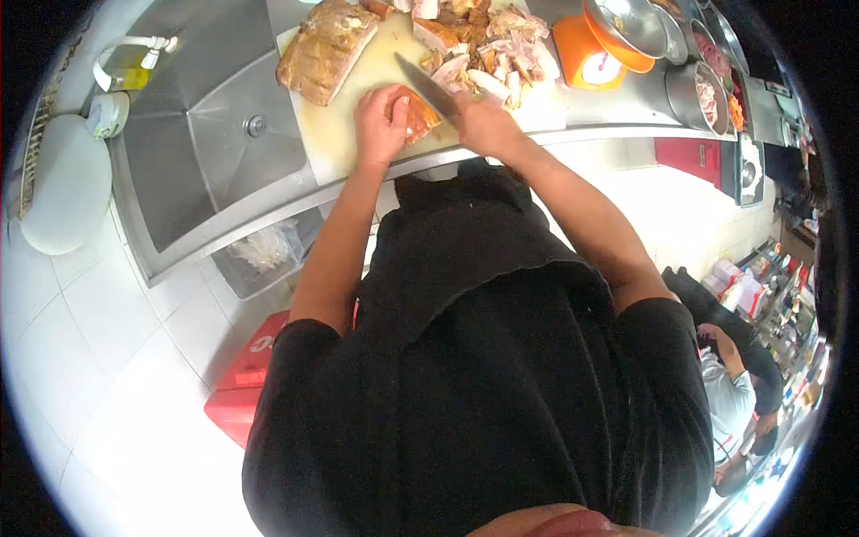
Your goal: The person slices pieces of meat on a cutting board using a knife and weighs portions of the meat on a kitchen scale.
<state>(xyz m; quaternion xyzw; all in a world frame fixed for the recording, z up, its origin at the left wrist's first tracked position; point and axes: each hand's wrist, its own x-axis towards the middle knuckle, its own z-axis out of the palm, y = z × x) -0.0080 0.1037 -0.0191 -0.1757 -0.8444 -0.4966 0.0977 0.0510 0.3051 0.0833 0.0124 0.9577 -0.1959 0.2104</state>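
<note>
Nearest the camera: one person's black-clad torso [501, 376], seen from above, both bare arms extended to one white plastic cutting board [335, 134] on a stainless steel counter [617, 103].

Left hand [380, 121]: fingers curled downward, pressing on one orange-brown piece of roasted meat [420, 116] at the near part of the board. Right hand [483, 125]: closed around the handle of one steel-bladed knife [428, 87], the blade lying diagonally just above and beside the held piece.

Further items on the board: one large uncut slab of roasted meat [327, 49] at the far left, and one heap of chopped meat pieces [492, 49] at the far right; individual pieces cannot be counted.

Left of the board: one stainless steel sink basin [210, 152]. Right of the board: one orange kitchen scale [586, 58] carrying one metal bowl [631, 22], with several metal containers [702, 89] beyond.

Lower right: a second person in a light shirt [729, 394].
</note>
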